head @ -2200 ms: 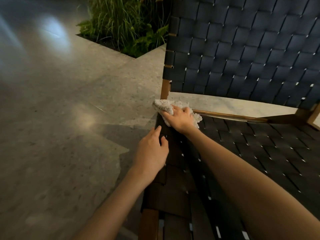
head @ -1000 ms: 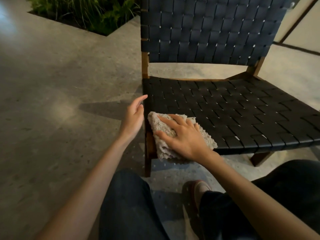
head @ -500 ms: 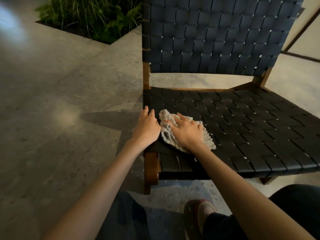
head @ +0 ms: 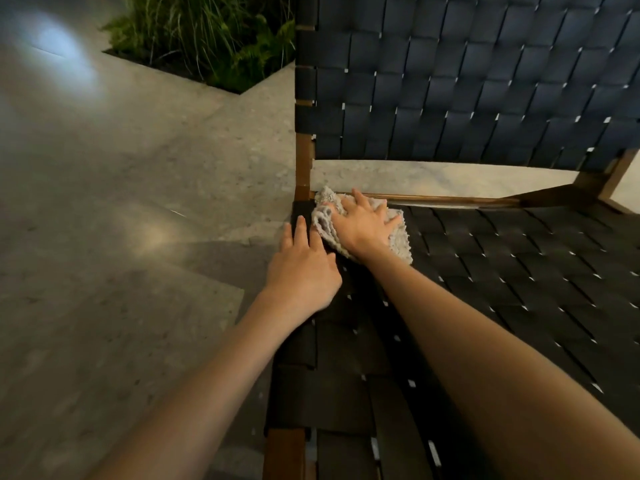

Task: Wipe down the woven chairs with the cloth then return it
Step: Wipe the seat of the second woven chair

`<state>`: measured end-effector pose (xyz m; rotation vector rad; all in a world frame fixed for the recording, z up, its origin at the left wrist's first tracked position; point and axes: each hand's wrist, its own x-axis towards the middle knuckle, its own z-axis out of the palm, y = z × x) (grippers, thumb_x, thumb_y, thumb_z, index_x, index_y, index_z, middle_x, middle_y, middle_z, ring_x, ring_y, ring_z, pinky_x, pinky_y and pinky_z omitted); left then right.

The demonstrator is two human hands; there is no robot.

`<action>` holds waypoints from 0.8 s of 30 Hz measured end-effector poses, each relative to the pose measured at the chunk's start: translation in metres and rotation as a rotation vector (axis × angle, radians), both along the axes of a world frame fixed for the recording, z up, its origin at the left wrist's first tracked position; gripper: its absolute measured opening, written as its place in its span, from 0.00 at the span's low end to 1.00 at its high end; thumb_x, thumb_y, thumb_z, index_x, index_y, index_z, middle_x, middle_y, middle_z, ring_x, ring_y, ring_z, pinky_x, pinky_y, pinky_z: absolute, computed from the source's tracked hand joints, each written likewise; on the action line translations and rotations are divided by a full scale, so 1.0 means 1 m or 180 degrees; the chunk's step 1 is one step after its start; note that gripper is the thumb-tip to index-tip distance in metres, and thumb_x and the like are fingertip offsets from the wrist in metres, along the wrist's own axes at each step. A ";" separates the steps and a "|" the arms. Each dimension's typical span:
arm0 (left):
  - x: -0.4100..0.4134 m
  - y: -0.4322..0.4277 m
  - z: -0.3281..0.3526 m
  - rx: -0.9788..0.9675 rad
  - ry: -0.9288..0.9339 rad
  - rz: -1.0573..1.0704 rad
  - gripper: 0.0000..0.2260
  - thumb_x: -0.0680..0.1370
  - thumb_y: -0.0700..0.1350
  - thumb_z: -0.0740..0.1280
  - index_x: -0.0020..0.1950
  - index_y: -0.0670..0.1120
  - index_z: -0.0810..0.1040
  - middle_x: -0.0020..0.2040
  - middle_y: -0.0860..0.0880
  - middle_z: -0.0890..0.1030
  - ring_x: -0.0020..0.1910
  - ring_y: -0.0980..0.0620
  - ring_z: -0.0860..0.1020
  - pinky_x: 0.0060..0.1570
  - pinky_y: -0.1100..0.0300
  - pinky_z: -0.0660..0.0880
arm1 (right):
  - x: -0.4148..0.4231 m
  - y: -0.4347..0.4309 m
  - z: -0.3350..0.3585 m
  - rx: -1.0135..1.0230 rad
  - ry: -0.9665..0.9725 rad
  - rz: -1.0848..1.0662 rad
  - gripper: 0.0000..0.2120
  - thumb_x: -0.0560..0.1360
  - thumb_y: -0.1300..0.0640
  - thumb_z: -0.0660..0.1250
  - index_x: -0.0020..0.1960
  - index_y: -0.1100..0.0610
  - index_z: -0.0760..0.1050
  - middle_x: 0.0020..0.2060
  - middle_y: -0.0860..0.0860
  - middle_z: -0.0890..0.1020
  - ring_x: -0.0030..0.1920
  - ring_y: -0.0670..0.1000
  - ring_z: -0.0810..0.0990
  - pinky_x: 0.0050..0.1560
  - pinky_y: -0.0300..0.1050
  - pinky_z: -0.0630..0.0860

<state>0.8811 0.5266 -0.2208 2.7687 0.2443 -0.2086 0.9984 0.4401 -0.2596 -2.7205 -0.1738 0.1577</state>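
The right hand [head: 363, 227] presses its spread fingers flat on the pale, nubby cloth [head: 398, 242] at the black woven chair seat's [head: 485, 289] back-left corner. The left hand [head: 302, 271] rests flat beside it. Soft and light, the cloth likely bunches; palm pressure suits it.

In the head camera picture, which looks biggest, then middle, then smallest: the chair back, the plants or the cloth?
1. chair back
2. plants
3. cloth, partly hidden under the right hand
The plants are farther away and cut off, so their real size is unsure.
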 end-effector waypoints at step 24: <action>0.001 0.000 -0.001 -0.0058 -0.0013 0.0032 0.24 0.82 0.53 0.51 0.78 0.53 0.51 0.78 0.49 0.44 0.77 0.46 0.42 0.72 0.48 0.54 | -0.026 -0.046 0.005 0.0015 0.0133 0.0246 0.26 0.79 0.39 0.52 0.75 0.45 0.60 0.77 0.45 0.54 0.76 0.61 0.51 0.73 0.65 0.41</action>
